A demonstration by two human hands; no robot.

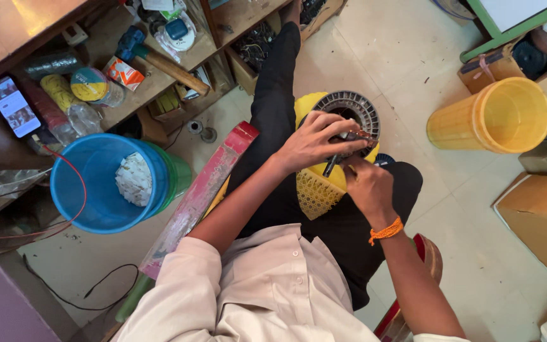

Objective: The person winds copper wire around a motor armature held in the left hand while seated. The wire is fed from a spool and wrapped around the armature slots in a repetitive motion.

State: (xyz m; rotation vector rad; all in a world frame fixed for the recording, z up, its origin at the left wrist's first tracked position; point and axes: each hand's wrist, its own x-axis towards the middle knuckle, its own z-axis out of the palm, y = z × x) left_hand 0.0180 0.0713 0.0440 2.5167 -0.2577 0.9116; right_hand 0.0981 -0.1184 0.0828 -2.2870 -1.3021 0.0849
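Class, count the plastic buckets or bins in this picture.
3: a blue plastic bucket at left, a green bucket nested around it, a yellow ribbed bin lying at right. Others may be hidden.

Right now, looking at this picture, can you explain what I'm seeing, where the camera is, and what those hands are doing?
There is no machine here, only a person at work. The one picture comes from a camera on that person's head, looking straight down at their lap and the floor. The left hand rests on a grey ribbed ring of metal, which sits on a yellow basket between the knees. The right hand, with an orange thread at the wrist, grips a dark slim tool whose tip points at the ring. To the left stand a blue bucket and a wooden shelf holding a hammer, tape rolls and a phone. To the right a yellow bin lies on the tiled floor, beside cardboard boxes.
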